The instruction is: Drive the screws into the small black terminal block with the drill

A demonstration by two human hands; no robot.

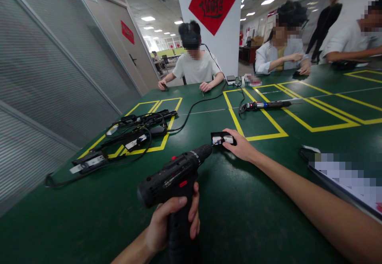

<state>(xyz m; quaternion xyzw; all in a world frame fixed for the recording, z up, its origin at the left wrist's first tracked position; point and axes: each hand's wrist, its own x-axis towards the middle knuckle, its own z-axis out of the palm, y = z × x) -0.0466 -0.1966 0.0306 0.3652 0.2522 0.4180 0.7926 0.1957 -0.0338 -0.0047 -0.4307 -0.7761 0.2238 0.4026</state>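
Note:
My left hand (159, 224) is wrapped round the handle of a black cordless drill (170, 176) with red buttons. The drill points away to the right, and its chuck end is right beside a small black box-like part (222, 137) with a white label. My right hand (240, 146) grips that part from its right side, fingers closed on its edge, against the green table (238, 196). Whether a bit in the chuck touches the part is too small to tell.
Black power adapters with cables (137, 132) lie to the left among yellow tape outlines. A soldering-iron-like tool (265, 105) lies further back on the right. A blurred-out sheet (346, 176) is at the right edge. Across the table sits a person (197, 67); others sit to the right.

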